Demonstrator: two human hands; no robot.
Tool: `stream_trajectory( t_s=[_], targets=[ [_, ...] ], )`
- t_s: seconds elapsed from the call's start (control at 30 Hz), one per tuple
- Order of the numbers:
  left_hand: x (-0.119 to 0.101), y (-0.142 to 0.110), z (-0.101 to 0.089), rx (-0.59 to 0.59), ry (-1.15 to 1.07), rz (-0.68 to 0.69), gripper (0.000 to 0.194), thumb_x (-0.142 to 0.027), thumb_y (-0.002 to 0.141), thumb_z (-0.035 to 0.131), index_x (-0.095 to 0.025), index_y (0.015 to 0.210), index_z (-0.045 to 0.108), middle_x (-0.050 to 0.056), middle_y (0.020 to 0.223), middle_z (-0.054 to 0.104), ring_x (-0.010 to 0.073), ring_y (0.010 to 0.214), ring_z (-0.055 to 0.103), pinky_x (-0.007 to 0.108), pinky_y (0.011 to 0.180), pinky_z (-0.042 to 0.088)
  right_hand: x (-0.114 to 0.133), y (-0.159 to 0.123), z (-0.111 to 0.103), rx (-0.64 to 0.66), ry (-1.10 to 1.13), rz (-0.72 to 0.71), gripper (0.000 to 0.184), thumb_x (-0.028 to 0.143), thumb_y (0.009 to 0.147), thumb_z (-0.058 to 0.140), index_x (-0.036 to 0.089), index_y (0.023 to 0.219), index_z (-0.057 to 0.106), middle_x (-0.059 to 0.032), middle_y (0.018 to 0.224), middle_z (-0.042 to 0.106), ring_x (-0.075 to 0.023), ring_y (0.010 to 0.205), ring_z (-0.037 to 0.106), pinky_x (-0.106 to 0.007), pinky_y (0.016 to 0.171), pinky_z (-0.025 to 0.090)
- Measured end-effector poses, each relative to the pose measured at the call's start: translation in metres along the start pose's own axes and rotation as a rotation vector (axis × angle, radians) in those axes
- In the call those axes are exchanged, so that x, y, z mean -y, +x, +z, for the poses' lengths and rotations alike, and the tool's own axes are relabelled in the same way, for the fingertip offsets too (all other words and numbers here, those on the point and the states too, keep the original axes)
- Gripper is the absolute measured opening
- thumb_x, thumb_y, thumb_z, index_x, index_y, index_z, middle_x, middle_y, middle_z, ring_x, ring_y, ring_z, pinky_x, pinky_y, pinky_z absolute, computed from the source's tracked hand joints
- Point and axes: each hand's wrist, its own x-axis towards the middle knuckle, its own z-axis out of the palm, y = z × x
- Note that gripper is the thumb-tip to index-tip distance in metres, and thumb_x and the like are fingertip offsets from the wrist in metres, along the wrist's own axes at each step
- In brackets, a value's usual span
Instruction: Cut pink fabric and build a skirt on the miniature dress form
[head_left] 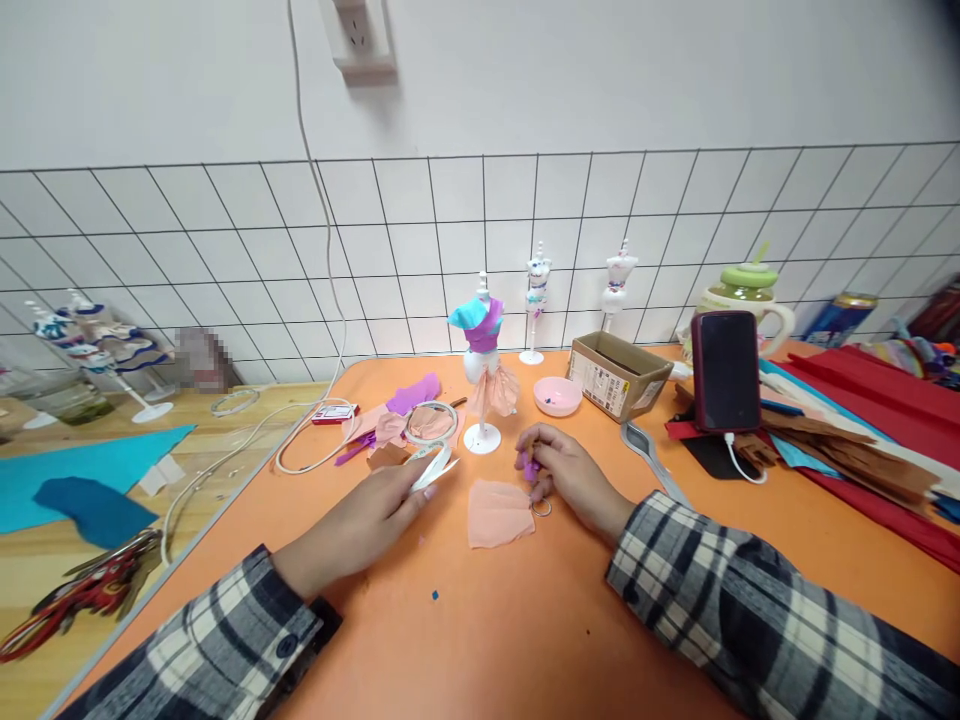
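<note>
My left hand [375, 512] is closed on a white pointed strip [436, 468] with a forked tip; its exact kind I cannot make out. My right hand [570, 472] is curled around a small purple piece [531, 469], mostly hidden by the fingers. Below those fingers a thin metal ring [541, 508] shows, beside a flat peach fabric piece [501, 514] on the orange mat. Between and beyond both hands stands a small white dress-form [482, 362], wrapped in a turquoise and purple top, with gathered peach fabric [496, 391] at its lower part.
Fabric scraps [414, 393] and a white coiled band [431, 424] lie behind my left hand. A pink bowl [558, 396], a cardboard box [621, 375] and a propped phone [726, 370] stand back right. Red pliers [90, 595] lie far left. A white cable [327, 230] hangs down the wall.
</note>
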Motion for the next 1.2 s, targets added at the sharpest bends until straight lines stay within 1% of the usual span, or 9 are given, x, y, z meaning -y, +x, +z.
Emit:
stream_trajectory(
  t_s=[0.2,0.33,0.47,0.6,0.7,0.77,0.87,1.07,1.2],
  targets=[
    [-0.008,-0.001,-0.001,0.002,0.030,-0.001,0.042,-0.037,0.099,0.033,-0.022,0.135,0.047,0.009,0.110,0.067,0.0253,0.100,0.061,0.035,0.087,0.047,0.000,-0.001,-0.004,-0.019,0.018,-0.049,0.030,0.049,0.085,0.055,0.021,0.093,0.053,0.0080,0.062,0.033,-0.0072,0.046,0.034,-0.021,0.040,0.045],
    [-0.008,-0.001,0.000,0.001,0.042,0.016,0.037,-0.041,0.100,0.031,-0.022,0.120,0.055,0.008,0.101,0.067,0.0241,0.094,0.061,0.034,0.083,0.047,0.001,0.002,-0.008,-0.104,-0.039,-0.138,0.038,0.055,0.087,0.051,0.021,0.105,0.054,0.0063,0.065,0.038,-0.0085,0.047,0.036,-0.023,0.044,0.045],
    [-0.013,-0.001,-0.002,-0.008,0.039,0.040,0.037,-0.041,0.100,0.028,-0.021,0.112,0.057,0.007,0.093,0.066,0.0232,0.092,0.060,0.033,0.082,0.047,0.021,0.010,-0.026,-0.265,-0.139,-0.299,0.046,0.066,0.089,0.041,0.022,0.077,0.049,0.0054,0.061,0.031,-0.0099,0.047,0.031,-0.022,0.040,0.032],
    [-0.021,-0.001,-0.002,-0.006,0.028,0.050,0.035,-0.039,0.100,0.030,-0.021,0.112,0.057,0.007,0.097,0.067,0.0235,0.091,0.060,0.035,0.083,0.046,0.059,0.025,-0.061,-0.533,-0.600,-0.541,0.047,0.055,0.097,0.027,0.021,0.073,0.050,-0.0020,0.065,0.047,-0.0166,0.060,0.047,-0.029,0.056,0.041],
    [-0.025,0.000,0.001,0.013,0.017,0.058,0.033,-0.036,0.100,0.033,-0.022,0.119,0.055,0.007,0.109,0.066,0.0235,0.094,0.060,0.036,0.084,0.046,0.085,0.041,-0.092,-0.762,-1.010,-0.567,0.031,0.033,0.095,0.038,0.021,0.116,0.057,-0.0094,0.092,0.062,-0.0245,0.083,0.057,-0.038,0.074,0.044],
    [-0.025,0.001,0.004,0.020,0.019,0.074,0.033,-0.034,0.100,0.033,-0.024,0.125,0.052,0.008,0.122,0.063,0.0236,0.097,0.060,0.036,0.086,0.046,0.094,0.051,-0.112,-0.770,-1.188,-0.504,0.036,0.023,0.092,0.039,0.018,0.121,0.059,-0.0137,0.099,0.062,-0.0273,0.090,0.058,-0.041,0.079,0.045],
    [-0.024,0.002,0.008,0.029,0.043,0.096,0.034,-0.032,0.100,0.033,-0.026,0.130,0.048,0.008,0.135,0.056,0.0242,0.103,0.059,0.037,0.087,0.045,0.094,0.063,-0.132,-0.717,-1.393,-0.445,0.035,0.019,0.088,0.042,0.017,0.105,0.073,-0.0155,0.105,0.064,-0.0286,0.097,0.059,-0.040,0.080,0.045],
    [-0.021,0.002,0.012,0.053,0.057,0.098,0.036,-0.032,0.100,0.035,-0.025,0.134,0.045,0.009,0.128,0.060,0.0251,0.100,0.059,0.041,0.088,0.045,0.091,0.063,-0.138,-0.663,-1.510,-0.256,0.042,0.025,0.083,0.048,0.025,0.119,0.071,-0.0127,0.098,0.072,-0.0312,0.085,0.063,-0.040,0.068,0.045],
    [-0.017,0.004,0.013,0.050,-0.011,0.028,0.041,-0.039,0.099,0.037,-0.024,0.136,0.044,0.011,0.129,0.059,0.0276,0.104,0.059,0.043,0.090,0.045,0.096,0.052,-0.123,-0.758,-1.436,-0.510,0.035,0.025,0.084,0.049,0.021,0.109,0.074,-0.0124,0.098,0.072,-0.0302,0.088,0.061,-0.039,0.071,0.044]
  ],
)
